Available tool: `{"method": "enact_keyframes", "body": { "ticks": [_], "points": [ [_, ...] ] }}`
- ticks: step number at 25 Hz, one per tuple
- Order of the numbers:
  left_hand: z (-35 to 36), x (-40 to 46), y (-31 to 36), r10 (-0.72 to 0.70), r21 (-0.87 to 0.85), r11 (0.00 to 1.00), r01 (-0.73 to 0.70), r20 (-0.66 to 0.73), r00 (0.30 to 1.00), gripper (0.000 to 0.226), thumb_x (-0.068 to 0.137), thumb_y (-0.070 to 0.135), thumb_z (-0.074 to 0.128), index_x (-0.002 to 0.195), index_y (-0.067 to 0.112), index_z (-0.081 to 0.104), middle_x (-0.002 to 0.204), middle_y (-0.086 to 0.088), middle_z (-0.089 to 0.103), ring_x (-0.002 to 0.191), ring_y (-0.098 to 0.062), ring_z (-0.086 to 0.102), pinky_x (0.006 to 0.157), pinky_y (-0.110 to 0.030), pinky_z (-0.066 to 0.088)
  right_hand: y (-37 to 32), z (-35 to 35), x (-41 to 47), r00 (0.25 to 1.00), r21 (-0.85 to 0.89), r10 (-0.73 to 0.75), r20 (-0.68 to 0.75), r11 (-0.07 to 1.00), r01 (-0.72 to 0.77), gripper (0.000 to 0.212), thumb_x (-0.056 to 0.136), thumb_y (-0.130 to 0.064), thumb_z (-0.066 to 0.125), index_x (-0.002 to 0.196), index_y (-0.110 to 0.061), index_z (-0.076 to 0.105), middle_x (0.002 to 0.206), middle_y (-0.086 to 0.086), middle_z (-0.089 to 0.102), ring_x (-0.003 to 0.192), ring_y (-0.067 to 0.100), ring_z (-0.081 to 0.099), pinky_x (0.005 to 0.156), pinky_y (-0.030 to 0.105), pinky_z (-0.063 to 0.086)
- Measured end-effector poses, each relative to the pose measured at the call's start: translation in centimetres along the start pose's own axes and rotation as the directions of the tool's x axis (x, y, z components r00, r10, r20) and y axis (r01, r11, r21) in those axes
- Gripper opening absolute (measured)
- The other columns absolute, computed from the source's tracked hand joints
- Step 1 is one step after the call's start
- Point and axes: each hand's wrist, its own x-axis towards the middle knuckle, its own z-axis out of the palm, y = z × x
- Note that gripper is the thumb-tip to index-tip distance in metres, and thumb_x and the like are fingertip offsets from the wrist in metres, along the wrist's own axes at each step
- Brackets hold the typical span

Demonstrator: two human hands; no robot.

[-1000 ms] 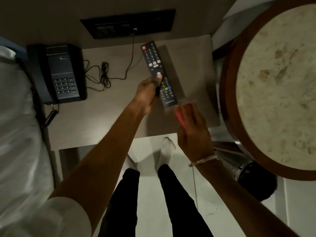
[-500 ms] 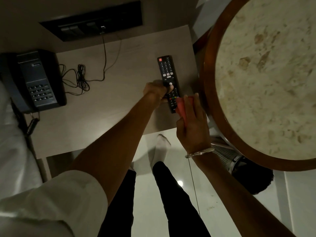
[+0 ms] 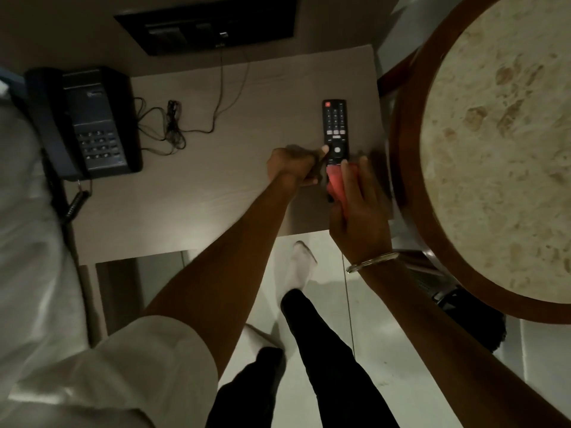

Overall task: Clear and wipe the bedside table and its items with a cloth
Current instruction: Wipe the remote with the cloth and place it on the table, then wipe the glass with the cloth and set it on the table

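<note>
A black TV remote lies lengthwise near the right edge of the pale wooden bedside table. My left hand grips the remote's left side, thumb on its buttons. My right hand presses a red cloth onto the remote's near end, which the cloth and fingers hide. A black desk phone sits at the table's left end, with a tangled thin cable beside it.
A round marble-topped table with a dark wooden rim stands close on the right. A black wall socket panel is behind the bedside table. White bedding lies left. A metal bin sits under the round table.
My left hand has carried the remote from the table's middle to its right edge and turned it straight. My right hand with the red cloth moved up onto its near end.
</note>
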Motion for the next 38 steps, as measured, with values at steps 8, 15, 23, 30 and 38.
{"method": "enact_keyframes", "body": {
  "ticks": [8,15,23,30,38],
  "points": [
    [-18.0,-6.3,-12.8,0.415,0.31,0.908,-0.283,-0.558,0.719,0.041,0.107,0.051,0.044,0.129,0.022,0.063,0.121,-0.001,0.068,0.116,-0.019,0.062,0.103,-0.04,0.054,-9.9,13.8,3.5,0.9,-0.378,-0.161,0.406,0.867,0.325,0.071,0.096,-0.048,0.043,0.159,-0.038,0.011,0.171,0.001,0.002,0.157,0.041,-0.003,0.121,0.071,0.004],
    [-31.5,-16.4,-21.4,0.622,0.623,0.76,-0.185,-0.616,0.484,0.061,0.102,0.037,0.058,0.154,0.007,0.048,0.167,-0.023,0.032,0.159,-0.044,0.015,0.13,-0.055,0.017,-15.8,14.5,2.2,0.913,-0.421,-0.039,0.406,0.879,0.225,0.053,0.076,-0.025,0.047,0.126,-0.007,0.053,0.127,0.027,0.052,0.124,0.044,0.045,0.109,0.055,0.039],
    [-49.2,-30.1,-33.2,0.207,0.139,0.957,0.254,-0.942,-0.266,0.063,0.095,0.03,0.065,0.153,0.012,0.05,0.163,-0.038,0.026,0.151,-0.062,0.016,0.126,-0.063,0.007,-37.6,17.7,-14.5,0.781,-0.025,-0.498,0.377,0.837,0.546,0.073,0.081,-0.006,0.051,0.151,-0.024,0.041,0.162,0.014,0.031,0.132,0.04,0.047,0.107,0.044,0.042],
    [-55.2,-30.8,-41.5,-0.411,-0.374,0.909,-0.186,-0.882,-0.232,0.07,0.091,0.021,0.065,0.156,0.021,0.037,0.161,-0.015,0.03,0.138,-0.037,0.052,0.113,-0.042,0.046,-43.2,18.2,-19.4,0.683,0.163,-0.638,0.355,0.762,0.627,0.078,0.079,-0.003,0.05,0.154,-0.02,0.038,0.164,0.014,0.031,0.131,0.041,0.049,0.108,0.046,0.043],
    [-54.8,-26.8,-40.9,0.009,0.005,0.952,0.306,-1.0,-0.009,0.067,0.089,0.033,0.058,0.153,0.021,0.041,0.158,-0.014,0.039,0.154,-0.049,0.023,0.126,-0.063,0.017,-36.2,14.1,-13.8,0.632,0.213,-0.663,0.401,0.738,0.64,0.079,0.079,-0.013,0.044,0.157,-0.023,0.032,0.166,0.008,0.028,0.134,0.035,0.048,0.105,0.045,0.049]
  ]
}}
